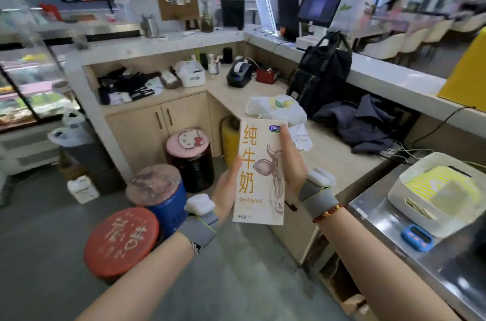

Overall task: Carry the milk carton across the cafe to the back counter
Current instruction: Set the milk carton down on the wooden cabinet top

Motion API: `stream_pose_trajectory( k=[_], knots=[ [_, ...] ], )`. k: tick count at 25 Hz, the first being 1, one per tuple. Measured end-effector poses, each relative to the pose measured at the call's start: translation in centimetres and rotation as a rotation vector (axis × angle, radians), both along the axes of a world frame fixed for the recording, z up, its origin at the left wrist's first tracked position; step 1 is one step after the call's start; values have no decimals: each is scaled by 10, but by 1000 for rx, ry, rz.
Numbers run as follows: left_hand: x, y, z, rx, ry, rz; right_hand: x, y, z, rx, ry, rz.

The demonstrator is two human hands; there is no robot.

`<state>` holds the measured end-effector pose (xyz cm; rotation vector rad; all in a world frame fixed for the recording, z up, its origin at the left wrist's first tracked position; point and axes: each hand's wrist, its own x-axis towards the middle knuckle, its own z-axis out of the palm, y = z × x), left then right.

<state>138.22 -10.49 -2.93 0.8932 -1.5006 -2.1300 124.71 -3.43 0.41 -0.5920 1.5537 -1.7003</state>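
Head view, milk carton [259, 170] upright, gripped between left hand [227, 189] and right hand [292, 163]

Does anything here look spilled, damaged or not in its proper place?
Nothing looks spilled or damaged. The carton is upright and intact, held between the left hand and right hand. The only untidy spot is the counter: a dark jacket lies crumpled there beside a backpack and a white bag.

Wooden counter [328, 152] carries white bag [276, 107], black backpack [322, 70], dark jacket [365, 123], receipt printer [238, 74].
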Motion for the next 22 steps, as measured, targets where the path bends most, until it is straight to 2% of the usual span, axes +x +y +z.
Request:
stream_pose_trajectory(
  k=[5, 10, 14, 22],
  knots=[
    [-52, -91, 3, -76, -8, -324, -38, -56, -4, -41, -34, -189],
    [-116, -133, -2, -168, -67, -539, -78, -75, -13, 18, 18, -432],
    [-171, -151, -11, -204, -128, -609, -119, -77, -27, 59, 21, -554],
    [-310, -170, -1, -341, -37, -720, -221, -77, -44, 110, 78, -661]
  ],
)
